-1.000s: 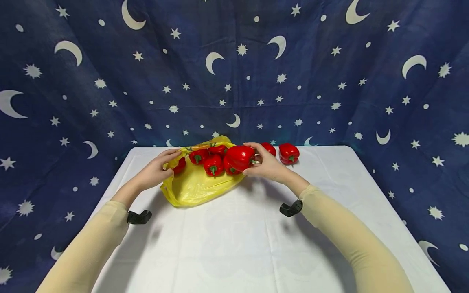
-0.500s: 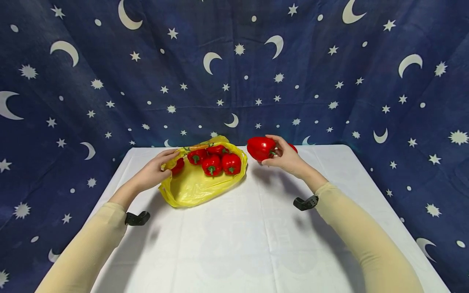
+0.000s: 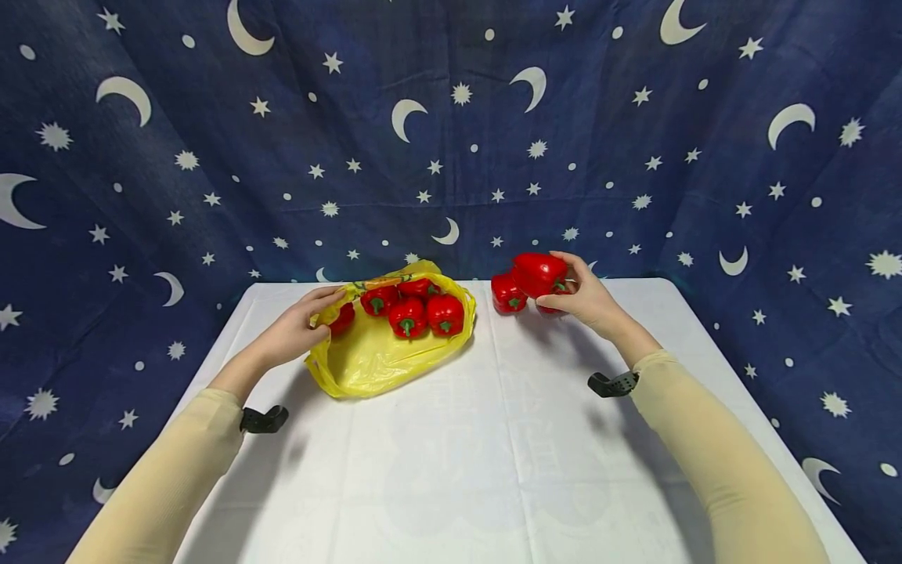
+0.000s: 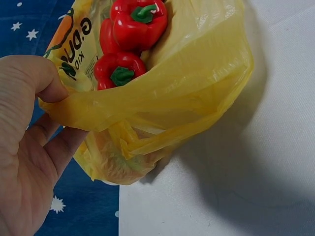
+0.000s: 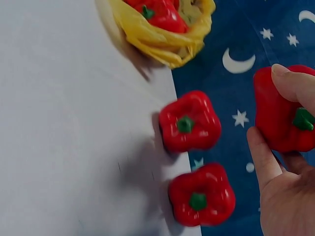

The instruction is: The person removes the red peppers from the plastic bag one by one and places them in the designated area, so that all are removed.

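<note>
Hands keep their grips: right hand [image 3: 588, 298] has carried its pepper [image 3: 539, 273] rightward, left hand [image 3: 299, 329] pinching the bag [image 3: 373, 360].

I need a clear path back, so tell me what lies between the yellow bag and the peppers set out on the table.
Head view: only bare white tablecloth lies between the yellow bag and the nearest set-out pepper.

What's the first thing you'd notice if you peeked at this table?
Bright red peppers: the right hand holds a red pepper above two more at the table's far edge. On the left, the left hand pinches the rim of a yellow bag with more peppers inside, before a dark blue curtain of moons and stars.
</note>
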Action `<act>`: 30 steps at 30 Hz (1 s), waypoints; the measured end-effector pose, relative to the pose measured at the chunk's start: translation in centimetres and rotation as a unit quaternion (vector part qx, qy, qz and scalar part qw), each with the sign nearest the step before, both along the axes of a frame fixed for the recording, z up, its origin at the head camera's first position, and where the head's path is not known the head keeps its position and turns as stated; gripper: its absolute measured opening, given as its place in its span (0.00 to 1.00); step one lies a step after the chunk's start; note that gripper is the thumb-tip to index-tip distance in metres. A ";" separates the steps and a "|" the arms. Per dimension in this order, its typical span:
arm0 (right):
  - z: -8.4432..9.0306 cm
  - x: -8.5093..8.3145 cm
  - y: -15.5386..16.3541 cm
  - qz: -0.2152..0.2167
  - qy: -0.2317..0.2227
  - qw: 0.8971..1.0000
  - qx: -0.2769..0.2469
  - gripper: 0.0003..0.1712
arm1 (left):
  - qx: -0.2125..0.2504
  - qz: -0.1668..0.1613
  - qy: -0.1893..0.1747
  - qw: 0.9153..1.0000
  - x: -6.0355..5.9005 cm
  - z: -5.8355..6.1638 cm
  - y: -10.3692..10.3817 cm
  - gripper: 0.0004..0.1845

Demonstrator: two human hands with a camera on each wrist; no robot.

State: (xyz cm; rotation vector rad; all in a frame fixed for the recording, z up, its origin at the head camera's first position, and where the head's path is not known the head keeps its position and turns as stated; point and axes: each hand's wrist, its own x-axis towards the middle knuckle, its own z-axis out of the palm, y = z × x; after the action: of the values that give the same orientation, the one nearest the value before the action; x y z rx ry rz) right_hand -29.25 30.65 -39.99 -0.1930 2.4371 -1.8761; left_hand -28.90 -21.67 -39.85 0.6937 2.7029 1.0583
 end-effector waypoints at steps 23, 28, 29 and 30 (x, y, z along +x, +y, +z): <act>-2.2 -1.0 7.9 -0.107 -0.008 0.994 -0.018 0.58 | -0.001 0.002 -0.009 1.000 0.0 0.1 0.1 0.37; -3.0 -1.2 8.7 -0.132 -0.007 0.991 0.001 0.60 | -0.001 0.005 -0.010 1.000 -0.1 0.0 0.1 0.37; -3.2 -1.2 8.8 -0.136 -0.008 0.991 0.008 0.60 | -0.001 0.005 -0.010 1.000 0.0 0.0 0.1 0.37; -3.4 -1.2 8.9 -0.140 -0.009 0.990 0.014 0.60 | -0.002 0.004 -0.009 1.000 -0.1 0.0 0.1 0.37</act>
State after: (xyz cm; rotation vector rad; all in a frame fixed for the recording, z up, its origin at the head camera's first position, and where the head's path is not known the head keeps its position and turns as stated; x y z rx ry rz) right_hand -30.46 39.56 -43.37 0.1780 2.5914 -1.9309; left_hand -28.96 -21.58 -39.81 0.6688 2.6945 1.0561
